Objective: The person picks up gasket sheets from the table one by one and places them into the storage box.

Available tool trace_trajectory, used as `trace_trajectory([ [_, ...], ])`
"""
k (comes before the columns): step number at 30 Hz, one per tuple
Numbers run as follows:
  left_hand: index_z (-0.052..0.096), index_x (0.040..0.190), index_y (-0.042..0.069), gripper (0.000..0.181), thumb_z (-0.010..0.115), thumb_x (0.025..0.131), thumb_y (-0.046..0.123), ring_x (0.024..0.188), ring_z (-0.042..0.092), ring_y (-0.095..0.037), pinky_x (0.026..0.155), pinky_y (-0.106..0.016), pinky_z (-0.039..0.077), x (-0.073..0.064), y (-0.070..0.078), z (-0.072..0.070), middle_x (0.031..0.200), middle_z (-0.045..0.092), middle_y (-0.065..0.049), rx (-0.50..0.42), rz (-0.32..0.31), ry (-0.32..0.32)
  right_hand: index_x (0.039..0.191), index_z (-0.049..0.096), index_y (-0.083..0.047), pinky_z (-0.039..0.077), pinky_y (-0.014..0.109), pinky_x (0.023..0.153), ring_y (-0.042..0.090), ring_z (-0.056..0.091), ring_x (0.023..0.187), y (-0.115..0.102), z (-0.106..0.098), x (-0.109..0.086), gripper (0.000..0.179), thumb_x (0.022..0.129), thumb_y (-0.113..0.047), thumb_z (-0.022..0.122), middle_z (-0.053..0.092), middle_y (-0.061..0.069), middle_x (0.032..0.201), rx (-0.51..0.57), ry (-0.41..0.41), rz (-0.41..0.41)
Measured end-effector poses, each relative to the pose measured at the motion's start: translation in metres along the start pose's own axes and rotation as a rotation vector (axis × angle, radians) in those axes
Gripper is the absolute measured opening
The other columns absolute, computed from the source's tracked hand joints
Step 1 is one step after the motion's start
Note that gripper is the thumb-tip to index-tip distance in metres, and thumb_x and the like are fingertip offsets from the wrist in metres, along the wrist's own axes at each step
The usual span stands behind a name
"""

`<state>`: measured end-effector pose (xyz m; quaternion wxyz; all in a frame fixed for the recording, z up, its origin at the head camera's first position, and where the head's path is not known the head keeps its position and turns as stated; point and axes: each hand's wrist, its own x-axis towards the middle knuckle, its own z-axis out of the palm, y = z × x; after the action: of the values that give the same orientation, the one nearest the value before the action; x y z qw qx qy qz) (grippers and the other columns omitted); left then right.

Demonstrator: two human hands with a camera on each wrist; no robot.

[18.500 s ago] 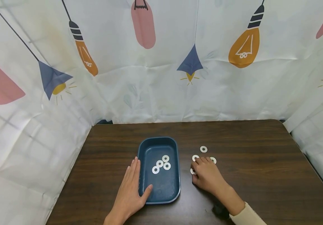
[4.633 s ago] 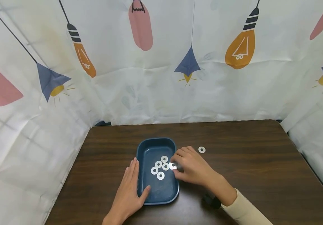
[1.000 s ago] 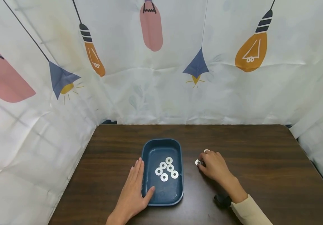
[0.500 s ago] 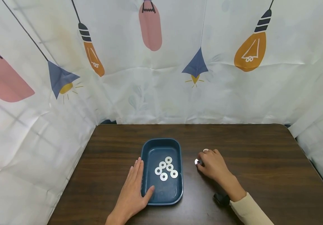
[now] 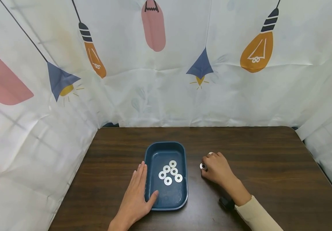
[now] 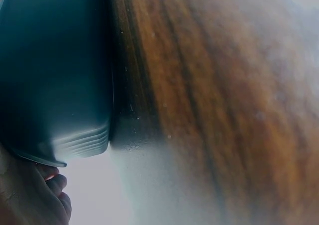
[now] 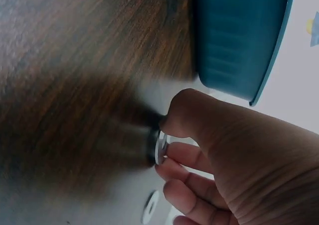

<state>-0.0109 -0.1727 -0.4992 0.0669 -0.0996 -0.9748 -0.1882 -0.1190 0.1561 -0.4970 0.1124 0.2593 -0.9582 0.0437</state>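
Observation:
My right hand [image 5: 218,170] is low over the table, right of the tray. Thumb and fingers pinch a flat metal washer [image 7: 160,149], which stands tilted at its edge in the right wrist view. Another washer [image 7: 150,207] lies just past the fingers, mostly covered by them in the head view. My left hand [image 5: 135,195] lies along the left side of the blue tray [image 5: 170,197], fingers straight, thumb over the near rim. Several washers [image 5: 170,181] lie flat in the middle of the tray, loosely grouped.
The dark wooden table [image 5: 269,166] stretches to both sides and behind the tray. A small black object [image 5: 226,203] sits under the right wrist. A printed fabric curtain [image 5: 166,96] hangs behind and at both sides.
Since the oldest frame, more washers lie in the tray and fewer on the table. My right hand has come back from the tray's edge to the table; in the last second it has barely moved.

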Motion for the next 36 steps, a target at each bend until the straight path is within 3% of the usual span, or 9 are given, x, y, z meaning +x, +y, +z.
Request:
trace_trajectory([
  [8, 0.021, 0.169, 0.008, 0.102, 0.074, 0.092, 0.048, 0.166, 0.024, -0.030, 0.128, -0.012, -0.015, 0.000, 0.001, -0.002, 0.180, 0.017, -0.008, 0.000, -0.026, -0.039, 0.079, 0.067, -0.014, 0.044, 0.035, 0.066, 0.022, 0.065, 0.079, 0.001, -0.001, -0.001, 0.025, 0.074, -0.026, 0.088, 0.069, -0.001, 0.076, -0.006, -0.012, -0.026],
  [16, 0.022, 0.169, 0.007, 0.102, 0.075, 0.092, 0.047, 0.165, 0.025, -0.031, 0.127, -0.011, -0.017, 0.000, 0.002, -0.003, 0.179, 0.019, -0.010, 0.002, -0.024, -0.032, 0.083, 0.069, -0.015, 0.044, 0.033, 0.066, 0.018, 0.061, 0.079, 0.003, 0.007, -0.010, 0.022, 0.071, -0.024, 0.085, 0.067, -0.003, 0.077, 0.056, 0.097, -0.037],
  [27, 0.023, 0.168, 0.005, 0.102, 0.076, 0.091, 0.044, 0.164, 0.028, -0.034, 0.129, -0.013, -0.014, -0.001, 0.002, -0.002, 0.178, 0.023, -0.014, 0.014, 0.005, 0.006, 0.087, 0.075, -0.017, 0.054, 0.045, 0.084, 0.017, 0.065, 0.081, 0.004, 0.010, -0.017, 0.019, 0.074, -0.023, 0.086, 0.070, -0.005, 0.081, 0.136, 0.126, -0.035],
  [36, 0.023, 0.168, 0.005, 0.100, 0.075, 0.092, 0.045, 0.164, 0.026, -0.034, 0.128, -0.012, -0.015, -0.001, 0.001, -0.003, 0.178, 0.022, -0.014, 0.009, 0.002, -0.010, 0.092, 0.077, -0.016, 0.054, 0.041, 0.083, 0.018, 0.066, 0.088, 0.005, 0.006, -0.017, 0.022, 0.075, -0.023, 0.089, 0.074, -0.003, 0.088, 0.148, 0.185, -0.073],
])
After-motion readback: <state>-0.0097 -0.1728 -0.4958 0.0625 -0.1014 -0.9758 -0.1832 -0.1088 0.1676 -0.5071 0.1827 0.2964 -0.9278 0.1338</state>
